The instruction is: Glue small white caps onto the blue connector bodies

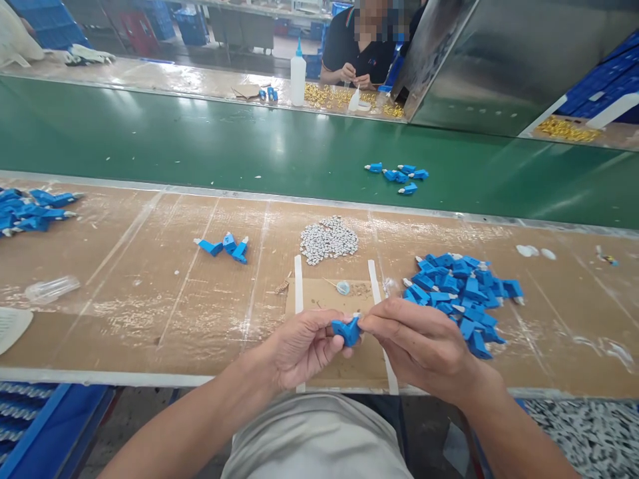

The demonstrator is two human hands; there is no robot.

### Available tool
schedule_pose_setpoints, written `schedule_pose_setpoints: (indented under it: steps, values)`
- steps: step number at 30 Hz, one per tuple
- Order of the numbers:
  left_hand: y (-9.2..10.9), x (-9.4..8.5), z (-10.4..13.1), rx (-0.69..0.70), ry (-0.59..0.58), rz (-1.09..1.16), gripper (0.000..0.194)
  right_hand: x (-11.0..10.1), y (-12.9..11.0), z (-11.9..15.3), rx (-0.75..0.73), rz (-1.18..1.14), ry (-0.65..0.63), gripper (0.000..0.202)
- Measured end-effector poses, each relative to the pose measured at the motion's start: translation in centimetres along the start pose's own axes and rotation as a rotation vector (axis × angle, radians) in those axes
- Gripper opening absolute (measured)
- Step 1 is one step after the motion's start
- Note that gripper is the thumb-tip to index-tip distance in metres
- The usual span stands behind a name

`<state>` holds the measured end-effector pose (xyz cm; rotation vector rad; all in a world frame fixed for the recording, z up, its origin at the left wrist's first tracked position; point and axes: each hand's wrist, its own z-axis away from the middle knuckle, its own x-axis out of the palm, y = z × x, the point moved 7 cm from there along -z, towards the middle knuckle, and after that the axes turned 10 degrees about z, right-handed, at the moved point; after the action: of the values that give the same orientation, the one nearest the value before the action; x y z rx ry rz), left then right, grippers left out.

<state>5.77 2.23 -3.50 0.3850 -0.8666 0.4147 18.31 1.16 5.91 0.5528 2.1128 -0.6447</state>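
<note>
My left hand (pixel 312 349) holds a small angled blue plastic piece (pixel 347 330) with a white tip, thumb and fingers closed round its lower part. At the piece's upper right end my right hand (pixel 424 339) is closed in a pinch, its fingertips touching beside the white tip. Whatever lies between those fingertips is hidden. Under the hands is a cardboard sheet (pixel 324 299) with white tape strips along its sides. On this sheet rest a thin stick and a small pale-blue round blob (pixel 343 287). Just beyond lies a pile of small grey-white pieces (pixel 328 239).
Similar blue pieces (pixel 464 293) are heaped at right; others lie left (pixel 224 246), far left (pixel 37 209) and on the green belt (pixel 399 174). A clear plastic cup (pixel 52 290) lies at left. Across the belt stand a white bottle (pixel 298 76) and a seated person (pixel 359 53).
</note>
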Motion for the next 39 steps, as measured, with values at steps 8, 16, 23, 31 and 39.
schedule_pose_setpoints:
  steps: [8, 16, 23, 31, 39]
  values:
    - [0.6, 0.5, 0.5, 0.127, -0.124, -0.125, 0.014, -0.9, 1.6, 0.4, 0.219, -0.334, 0.258, 0.03]
    - [0.9, 2.4, 1.0, 0.253, -0.198, -0.25, 0.021, 5.6, 3.0, 4.6, 0.998, -1.255, 0.128, 0.037]
    - [0.8, 2.6, 1.4, 0.349, -0.181, -0.328, 0.025, 7.8, 2.0, 4.1, 1.048, -1.546, 0.184, 0.029]
    - [0.7, 2.8, 1.7, 0.456, -0.18, -0.442, 0.027, 8.4, 1.9, 4.7, 1.024, -1.446, 0.255, 0.032]
    - [8.4, 0.8, 6.2, 0.844, 0.183, -0.792, 0.027, 5.7, 1.9, 5.2, 1.18, -1.202, 0.229, 0.05]
